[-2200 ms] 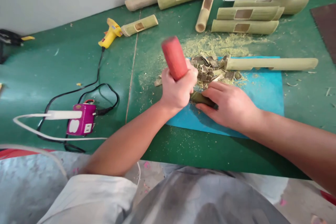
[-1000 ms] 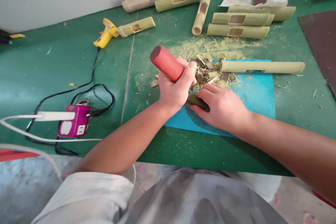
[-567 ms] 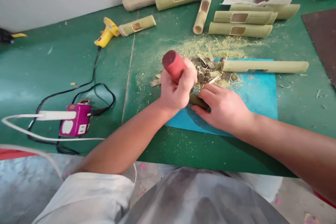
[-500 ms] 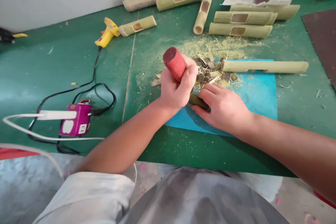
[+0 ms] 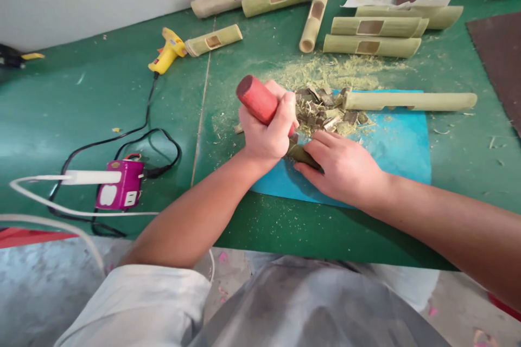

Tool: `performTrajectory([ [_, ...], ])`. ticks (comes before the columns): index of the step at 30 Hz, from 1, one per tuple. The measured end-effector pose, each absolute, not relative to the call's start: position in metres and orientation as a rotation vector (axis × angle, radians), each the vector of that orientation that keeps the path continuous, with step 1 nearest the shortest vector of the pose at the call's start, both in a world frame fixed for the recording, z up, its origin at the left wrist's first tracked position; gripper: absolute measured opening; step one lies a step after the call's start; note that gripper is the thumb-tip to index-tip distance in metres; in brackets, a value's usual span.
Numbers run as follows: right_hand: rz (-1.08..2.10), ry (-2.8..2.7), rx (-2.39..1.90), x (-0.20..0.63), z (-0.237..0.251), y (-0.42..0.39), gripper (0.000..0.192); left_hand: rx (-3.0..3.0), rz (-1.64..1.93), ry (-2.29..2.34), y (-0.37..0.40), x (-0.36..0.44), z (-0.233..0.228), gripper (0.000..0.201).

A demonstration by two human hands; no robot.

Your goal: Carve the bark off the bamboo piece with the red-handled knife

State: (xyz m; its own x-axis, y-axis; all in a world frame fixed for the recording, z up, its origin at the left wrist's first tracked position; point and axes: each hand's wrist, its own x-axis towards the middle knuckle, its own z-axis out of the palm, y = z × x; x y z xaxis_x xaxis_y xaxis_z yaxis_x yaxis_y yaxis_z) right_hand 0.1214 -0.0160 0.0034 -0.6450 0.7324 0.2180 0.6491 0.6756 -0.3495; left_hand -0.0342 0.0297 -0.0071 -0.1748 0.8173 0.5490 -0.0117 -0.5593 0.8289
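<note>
A: Entry, head view. Green bench [image 5: 101, 103], with a blue mat [image 5: 391, 146] right of centre. On the mat's far edge lies a long bamboo tube [image 5: 407, 101]; more cut bamboo tubes [image 5: 372, 46], each with a window cut in it, lie far right. Between them and the mat lies pale sawdust [image 5: 325, 71].

B: Hands?

A: Left hand [image 5: 266, 133] is fisted around a red tool handle [image 5: 257, 100], handle tilted up and to the left; the working end is hidden under the fist. Right hand [image 5: 344, 168] lies flat, fingers pressed together on a small dark bamboo piece [image 5: 301, 154], pinning it to the near-left part of the mat. The two hands nearly touch.

B: Step in hand?

A: My judgement: paring or chiselling the pinned piece. The heap of bamboo chips [image 5: 325, 111] just beyond the hands fits that.

B: Next move calls for?

A: Probably a controlled push of the tool with firm downward pressure from the right hand, fingertips kept clear of the edge. Cannot see the blade, so the direction is uncertain.

B: Smaller items?

A: Yellow glue gun [image 5: 166, 53] far left, its cord running to a purple socket adapter [image 5: 119, 191] near left.
</note>
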Motion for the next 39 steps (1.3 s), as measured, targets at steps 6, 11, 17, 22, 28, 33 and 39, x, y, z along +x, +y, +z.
performTrajectory([
  [6,0.392,-2.536,-1.167,0.1240,0.0048,-0.0129,0.020,1.323,1.601,0.791,0.0349,-0.0368,-0.0006,0.048],
  [11,0.342,-2.537,-1.149,0.1254,0.0039,-0.0131,0.021,1.289,1.740,0.867,0.0369,-0.0334,-0.0016,0.046],
  [17,0.274,-2.549,-1.139,0.1237,0.0032,-0.0159,0.021,1.342,1.661,1.048,0.0350,-0.0337,-0.0067,0.048],
  [22,0.230,-2.554,-1.158,0.1237,0.0035,-0.0164,0.022,1.358,1.655,1.052,0.0303,-0.0327,-0.0045,0.046],
  [28,0.179,-2.536,-1.177,0.1247,0.0033,-0.0181,0.022,1.387,1.732,0.984,0.0307,-0.0328,-0.0033,0.041],
  [33,0.159,-2.525,-1.157,0.1262,0.0038,-0.0195,0.020,1.492,1.741,1.071,0.0316,-0.0351,-0.0019,0.045],
  [39,0.166,-2.517,-1.081,0.1265,0.0012,-0.0186,0.026,1.530,1.674,1.044,0.0312,-0.0332,0.0023,0.048],
])
